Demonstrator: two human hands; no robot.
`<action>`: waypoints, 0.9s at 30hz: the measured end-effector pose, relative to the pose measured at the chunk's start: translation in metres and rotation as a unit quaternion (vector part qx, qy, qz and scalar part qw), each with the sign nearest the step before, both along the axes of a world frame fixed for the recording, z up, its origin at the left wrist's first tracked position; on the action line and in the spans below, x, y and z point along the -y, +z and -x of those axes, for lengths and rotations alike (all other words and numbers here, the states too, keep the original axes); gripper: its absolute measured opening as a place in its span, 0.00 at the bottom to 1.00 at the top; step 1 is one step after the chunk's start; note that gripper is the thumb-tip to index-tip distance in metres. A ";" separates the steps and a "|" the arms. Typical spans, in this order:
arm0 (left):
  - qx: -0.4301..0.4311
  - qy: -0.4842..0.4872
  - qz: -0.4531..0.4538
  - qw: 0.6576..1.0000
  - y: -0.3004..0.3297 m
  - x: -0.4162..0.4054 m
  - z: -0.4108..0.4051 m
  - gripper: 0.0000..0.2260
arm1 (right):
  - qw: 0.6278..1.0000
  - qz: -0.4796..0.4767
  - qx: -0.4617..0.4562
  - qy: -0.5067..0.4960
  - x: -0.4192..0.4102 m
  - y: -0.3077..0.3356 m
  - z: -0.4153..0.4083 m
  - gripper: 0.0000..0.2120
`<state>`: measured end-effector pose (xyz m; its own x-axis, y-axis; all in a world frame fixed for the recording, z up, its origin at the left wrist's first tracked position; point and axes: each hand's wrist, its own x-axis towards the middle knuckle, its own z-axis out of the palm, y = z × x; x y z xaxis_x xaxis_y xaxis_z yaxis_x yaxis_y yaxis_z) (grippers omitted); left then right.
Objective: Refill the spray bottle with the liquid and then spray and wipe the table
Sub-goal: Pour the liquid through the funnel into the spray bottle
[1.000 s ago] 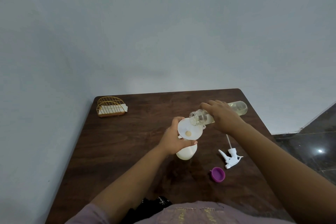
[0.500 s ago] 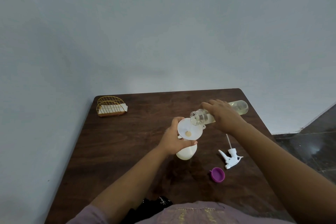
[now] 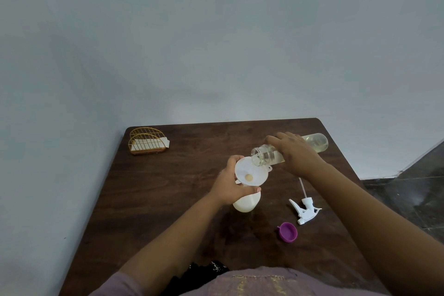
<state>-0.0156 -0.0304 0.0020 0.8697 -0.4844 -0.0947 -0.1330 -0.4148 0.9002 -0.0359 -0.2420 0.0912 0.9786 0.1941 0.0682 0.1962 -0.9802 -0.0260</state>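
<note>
Spray bottle (image 3: 246,203) being steadied under funnel (image 3: 251,173) by left hand (image 3: 230,186), grip clamped; right hand (image 3: 294,155) clamped on tilting refill bottle (image 3: 266,156); overtilting risks overflow onto worktop (image 3: 168,187).

A clear bottle (image 3: 314,143) of yellowish liquid is tipped over a white funnel (image 3: 249,173) set in the white spray bottle (image 3: 247,203).

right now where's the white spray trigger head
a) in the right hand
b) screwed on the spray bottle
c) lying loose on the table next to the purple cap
c: the spray trigger head lies on the table just beyond the purple cap, held by neither hand.
</note>
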 end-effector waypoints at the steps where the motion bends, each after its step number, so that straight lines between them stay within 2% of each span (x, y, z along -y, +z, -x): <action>1: 0.000 0.001 0.000 1.000 0.000 0.000 0.000 0.38 | 1.000 0.000 0.001 0.000 0.000 0.000 0.000 0.22; 14: -0.002 0.001 0.000 1.000 0.001 0.000 0.000 0.38 | 1.000 0.004 0.007 -0.002 0.002 -0.001 0.001 0.20; 27: -0.002 0.003 0.004 1.000 0.002 -0.001 0.002 0.38 | 1.000 -0.010 -0.006 0.001 0.000 0.000 0.002 0.22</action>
<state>-0.0175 -0.0298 0.0039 0.8724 -0.4796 -0.0944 -0.1262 -0.4077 0.9043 -0.0377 -0.2421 0.0915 0.9789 0.1953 0.0599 0.1982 -0.9790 -0.0483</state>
